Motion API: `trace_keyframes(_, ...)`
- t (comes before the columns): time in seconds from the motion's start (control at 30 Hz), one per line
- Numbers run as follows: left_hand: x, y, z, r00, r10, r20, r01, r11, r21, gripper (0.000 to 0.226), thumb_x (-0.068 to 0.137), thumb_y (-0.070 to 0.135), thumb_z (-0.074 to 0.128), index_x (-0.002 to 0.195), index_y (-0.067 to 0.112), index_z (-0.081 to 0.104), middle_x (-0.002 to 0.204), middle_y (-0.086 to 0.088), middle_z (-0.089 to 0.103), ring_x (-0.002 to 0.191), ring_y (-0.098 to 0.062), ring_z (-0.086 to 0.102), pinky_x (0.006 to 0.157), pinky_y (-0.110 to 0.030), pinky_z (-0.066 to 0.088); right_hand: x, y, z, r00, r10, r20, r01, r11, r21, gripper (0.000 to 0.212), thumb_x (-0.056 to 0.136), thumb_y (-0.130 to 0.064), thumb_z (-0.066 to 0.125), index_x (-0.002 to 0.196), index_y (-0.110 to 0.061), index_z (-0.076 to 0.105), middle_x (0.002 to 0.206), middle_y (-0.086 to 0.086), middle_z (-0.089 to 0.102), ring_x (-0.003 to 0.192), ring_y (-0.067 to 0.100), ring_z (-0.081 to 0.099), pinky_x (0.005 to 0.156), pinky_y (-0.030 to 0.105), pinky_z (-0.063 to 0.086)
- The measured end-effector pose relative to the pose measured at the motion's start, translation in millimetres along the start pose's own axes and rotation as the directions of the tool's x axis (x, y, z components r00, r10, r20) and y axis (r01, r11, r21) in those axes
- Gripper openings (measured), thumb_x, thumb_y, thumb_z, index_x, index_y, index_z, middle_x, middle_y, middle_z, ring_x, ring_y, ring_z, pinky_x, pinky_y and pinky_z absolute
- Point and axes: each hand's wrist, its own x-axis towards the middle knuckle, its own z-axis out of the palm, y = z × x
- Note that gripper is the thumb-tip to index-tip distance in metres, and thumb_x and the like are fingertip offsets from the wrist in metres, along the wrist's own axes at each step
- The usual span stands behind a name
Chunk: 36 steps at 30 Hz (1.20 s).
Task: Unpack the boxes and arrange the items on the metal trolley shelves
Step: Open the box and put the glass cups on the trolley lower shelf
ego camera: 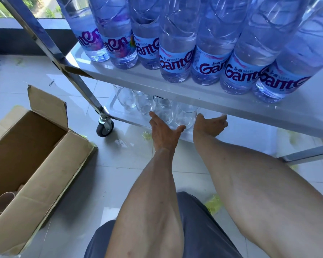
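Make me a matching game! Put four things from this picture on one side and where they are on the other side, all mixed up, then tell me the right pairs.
Things:
1. water bottles
2. clear glasses
3. cardboard box
4. trolley wheel

Places:
A. on the floor tiles, left of the trolley, flaps open
B. on the lower shelf, just past both open hands
C. standing in a row on the upper shelf
D. under the trolley's corner leg, touching the floor

Pairs: 1-C, 2-B, 3-A, 4-D
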Motion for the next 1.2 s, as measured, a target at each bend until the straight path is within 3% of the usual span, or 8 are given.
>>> trace_keyframes(0.07, 0, 0, 0, 1.000, -0.010, -0.005, 0.010, 1.000, -0.009, 0.125, 0.076, 0.045, 0.082, 0.156, 0.007, -0.006, 0.156, -0.015, 0.027, 0.139, -0.032, 0.038, 0.110, -0.034, 0.034, -5, 7, -3, 0.993, -0.103, -0.051, 0.103, 0.995, 0.005, 0.070, 0.068, -0.019, 0.078, 0.127, -0.003, 0.045, 0.131, 0.015, 0.048, 0.120, 0.034, 0.049, 0.101, 0.040, 0.041)
trace_keyframes(0.23, 3, 0, -2, 0.999, -0.032, -0.025, 0.031, 0.997, -0.064, 0.114, 0.083, 0.038, 0.078, 0.157, 0.007, -0.004, 0.158, -0.015, 0.028, 0.140, -0.031, 0.036, 0.111, -0.033, 0.030, -18, 29, -10, 0.975, -0.222, 0.007, 0.222, 0.973, -0.061, 0.069, 0.069, -0.011, 0.073, 0.129, -0.009, 0.040, 0.135, 0.008, 0.047, 0.124, 0.029, 0.048, 0.093, 0.038, 0.044)
trace_keyframes(0.43, 10, -1, 1, 0.999, -0.038, -0.034, 0.035, 0.996, -0.088, 0.108, 0.086, 0.033, 0.076, 0.157, 0.010, -0.002, 0.159, -0.013, 0.027, 0.140, -0.032, 0.038, 0.112, -0.037, 0.033, -17, 37, -11, 0.957, -0.291, 0.014, 0.291, 0.950, -0.110, 0.071, 0.070, -0.014, 0.073, 0.132, -0.011, 0.039, 0.134, 0.006, 0.051, 0.123, 0.029, 0.052, 0.093, 0.039, 0.046)
trace_keyframes(0.57, 18, -4, 3, 0.995, -0.046, -0.091, 0.038, 0.995, -0.088, 0.082, 0.094, 0.015, 0.064, 0.155, 0.014, 0.009, 0.149, -0.012, 0.042, 0.129, -0.034, 0.049, 0.105, -0.040, 0.040, -13, 37, -11, 0.952, -0.307, 0.023, 0.307, 0.945, -0.109, 0.074, 0.072, -0.016, 0.073, 0.136, -0.011, 0.037, 0.135, 0.007, 0.052, 0.123, 0.029, 0.052, 0.093, 0.038, 0.046)
trace_keyframes(0.7, 28, -3, 8, 0.990, -0.064, -0.126, 0.051, 0.993, -0.107, 0.073, 0.094, 0.008, 0.061, 0.152, 0.015, 0.017, 0.142, -0.012, 0.050, 0.122, -0.033, 0.055, 0.100, -0.039, 0.044, -12, 38, -6, 0.950, -0.312, 0.010, 0.311, 0.944, -0.111, 0.076, 0.073, -0.016, 0.073, 0.139, -0.010, 0.036, 0.140, 0.006, 0.049, 0.125, 0.029, 0.051, 0.097, 0.038, 0.045)
trace_keyframes(0.9, 36, 1, 14, 0.986, -0.076, -0.148, 0.057, 0.990, -0.130, 0.065, 0.093, 0.008, 0.063, 0.146, 0.012, 0.027, 0.136, -0.012, 0.054, 0.119, -0.030, 0.056, 0.095, -0.034, 0.044, -8, 44, -5, 0.943, -0.332, 0.022, 0.332, 0.935, -0.125, 0.080, 0.073, -0.021, 0.074, 0.142, -0.011, 0.034, 0.140, 0.005, 0.048, 0.127, 0.026, 0.048, 0.094, 0.039, 0.046)
trace_keyframes(1.2, 35, 14, 11, 0.979, -0.109, -0.174, 0.108, 0.994, -0.017, 0.068, 0.092, 0.020, 0.067, 0.145, 0.003, 0.030, 0.136, -0.014, 0.049, 0.120, -0.031, 0.055, 0.095, -0.030, 0.042, -6, 42, -7, 0.934, -0.355, 0.026, 0.355, 0.924, -0.142, 0.079, 0.072, -0.024, 0.077, 0.138, -0.011, 0.037, 0.134, 0.006, 0.051, 0.123, 0.026, 0.051, 0.095, 0.039, 0.047)
